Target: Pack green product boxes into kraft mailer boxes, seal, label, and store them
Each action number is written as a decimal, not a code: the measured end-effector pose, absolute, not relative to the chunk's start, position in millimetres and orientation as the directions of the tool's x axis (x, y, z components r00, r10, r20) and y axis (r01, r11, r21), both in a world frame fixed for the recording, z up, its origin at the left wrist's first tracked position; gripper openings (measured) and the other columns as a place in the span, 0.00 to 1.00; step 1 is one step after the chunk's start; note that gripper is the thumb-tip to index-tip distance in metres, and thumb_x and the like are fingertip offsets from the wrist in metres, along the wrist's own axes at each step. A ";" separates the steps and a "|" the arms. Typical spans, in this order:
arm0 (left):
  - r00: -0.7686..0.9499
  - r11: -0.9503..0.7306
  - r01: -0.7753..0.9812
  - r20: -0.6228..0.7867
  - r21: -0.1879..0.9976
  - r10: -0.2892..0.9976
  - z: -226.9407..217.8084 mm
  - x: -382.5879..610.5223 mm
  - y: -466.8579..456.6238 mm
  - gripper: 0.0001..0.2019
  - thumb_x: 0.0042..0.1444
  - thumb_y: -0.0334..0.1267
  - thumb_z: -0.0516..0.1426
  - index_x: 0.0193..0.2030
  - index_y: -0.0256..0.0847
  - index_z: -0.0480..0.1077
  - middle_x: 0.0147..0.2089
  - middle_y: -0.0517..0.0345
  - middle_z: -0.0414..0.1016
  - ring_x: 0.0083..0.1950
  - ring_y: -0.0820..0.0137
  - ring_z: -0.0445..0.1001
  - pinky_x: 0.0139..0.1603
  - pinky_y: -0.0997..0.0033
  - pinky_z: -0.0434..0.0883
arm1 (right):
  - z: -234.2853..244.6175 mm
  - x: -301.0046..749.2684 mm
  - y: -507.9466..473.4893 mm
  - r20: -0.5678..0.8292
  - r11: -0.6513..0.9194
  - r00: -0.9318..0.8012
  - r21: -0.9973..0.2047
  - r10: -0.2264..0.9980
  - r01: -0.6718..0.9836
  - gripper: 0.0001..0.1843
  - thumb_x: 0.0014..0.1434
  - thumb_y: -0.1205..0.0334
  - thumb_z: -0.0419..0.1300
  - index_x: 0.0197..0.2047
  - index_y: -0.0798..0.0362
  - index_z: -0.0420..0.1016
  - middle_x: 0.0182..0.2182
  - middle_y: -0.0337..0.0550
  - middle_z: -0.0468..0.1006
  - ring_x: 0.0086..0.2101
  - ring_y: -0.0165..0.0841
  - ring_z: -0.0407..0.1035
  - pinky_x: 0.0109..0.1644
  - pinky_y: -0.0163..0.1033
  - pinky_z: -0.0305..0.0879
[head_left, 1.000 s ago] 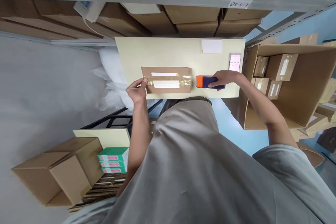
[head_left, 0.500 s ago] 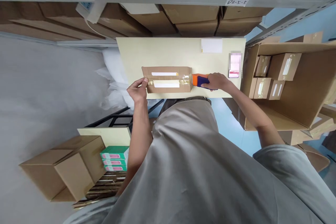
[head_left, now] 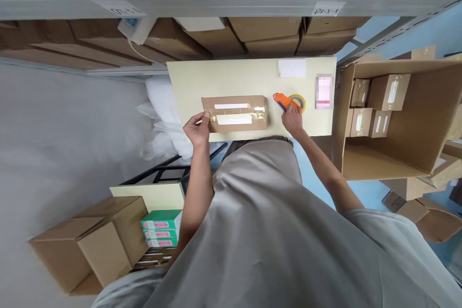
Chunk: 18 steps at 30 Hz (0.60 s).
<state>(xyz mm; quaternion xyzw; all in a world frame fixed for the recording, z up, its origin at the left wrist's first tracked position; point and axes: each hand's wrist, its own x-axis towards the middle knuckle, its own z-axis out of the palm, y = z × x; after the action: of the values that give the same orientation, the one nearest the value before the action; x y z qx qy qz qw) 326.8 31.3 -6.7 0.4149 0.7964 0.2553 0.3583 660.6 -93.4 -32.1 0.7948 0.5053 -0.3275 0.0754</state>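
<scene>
On the pale tabletop lies a closed long cardboard box, with clear tape along its seam and white labels on top. My left hand pinches the box's left end between thumb and fingers. To the right of the box, my right hand is wrapped round the handle of an orange and blue tape dispenser. A yellow-rimmed tape roll shows on the dispenser's right side. The dispenser is apart from the box, and my fingers hide part of its handle.
A phone and a white card lie toward the table's right. Beside it stands a large open carton holding several small boxes. Shelved cartons line the back. Green boxes and another open carton are at lower left.
My right hand has drawn the tape dispenser away from the box's right end and turned it, so its tape roll now shows. My left hand stays on the left end.
</scene>
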 end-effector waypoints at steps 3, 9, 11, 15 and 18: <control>-0.353 0.506 0.488 -0.369 0.712 0.860 -3.5 324.0 31.9 0.10 0.61 0.42 0.72 0.43 0.38 0.84 0.46 0.50 0.89 0.49 0.62 0.86 0.53 0.66 0.83 | -42.0 653.2 -99.0 -0.576 -0.523 0.330 -0.204 0.748 0.828 0.33 0.78 0.71 0.43 0.80 0.74 0.62 0.66 0.77 0.78 0.67 0.56 0.72 0.80 0.58 0.58; -0.292 0.457 0.469 -0.355 0.756 0.888 1.4 310.1 35.4 0.11 0.69 0.43 0.67 0.51 0.39 0.84 0.53 0.46 0.89 0.53 0.60 0.86 0.63 0.58 0.82 | -1.5 640.6 -101.8 -0.564 -0.609 0.415 -0.208 0.714 0.765 0.33 0.80 0.67 0.45 0.82 0.73 0.60 0.76 0.79 0.69 0.76 0.56 0.61 0.85 0.55 0.49; -0.256 0.437 0.469 -0.355 0.768 0.899 2.9 306.3 36.9 0.12 0.72 0.41 0.65 0.56 0.37 0.82 0.58 0.43 0.88 0.56 0.58 0.85 0.67 0.55 0.80 | 23.0 627.7 -103.8 -0.495 -0.609 0.444 -0.242 0.747 0.755 0.33 0.83 0.64 0.43 0.84 0.68 0.60 0.79 0.75 0.66 0.79 0.54 0.59 0.84 0.53 0.53; -0.163 0.426 0.501 -0.402 0.753 0.901 6.9 306.6 35.7 0.11 0.71 0.38 0.66 0.55 0.37 0.82 0.58 0.40 0.88 0.55 0.54 0.85 0.69 0.50 0.79 | 53.9 588.1 -98.7 -0.514 -0.616 0.392 -0.395 0.763 0.681 0.34 0.86 0.51 0.42 0.85 0.57 0.61 0.74 0.66 0.77 0.73 0.50 0.72 0.72 0.47 0.72; -0.081 0.366 0.595 -0.400 0.715 0.913 14.0 315.4 30.6 0.14 0.67 0.45 0.70 0.54 0.41 0.83 0.57 0.41 0.87 0.56 0.49 0.85 0.71 0.46 0.77 | 48.5 560.7 -82.2 -0.601 -0.698 0.390 -0.448 0.697 0.558 0.38 0.85 0.41 0.46 0.84 0.58 0.62 0.67 0.65 0.84 0.65 0.51 0.80 0.65 0.45 0.76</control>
<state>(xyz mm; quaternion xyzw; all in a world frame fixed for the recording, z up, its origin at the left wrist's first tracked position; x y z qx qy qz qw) 315.4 30.6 14.0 0.5307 0.7107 0.1883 0.4218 560.7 -82.2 48.5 0.8292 0.3787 -0.4020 -0.0864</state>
